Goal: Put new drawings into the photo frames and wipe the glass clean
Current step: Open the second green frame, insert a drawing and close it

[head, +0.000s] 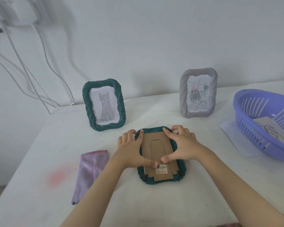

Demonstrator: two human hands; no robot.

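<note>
Both left hand (131,149) and right hand (182,145) grip frame (164,182), thumbs on backing (157,145).

Wall (146,38), white, plain; white cables (20,66) trailing down its left side from a white box (15,12) at top left; table (154,202), white-topped, faint pink stain (57,176) towards its left edge; light soft, even.
</note>
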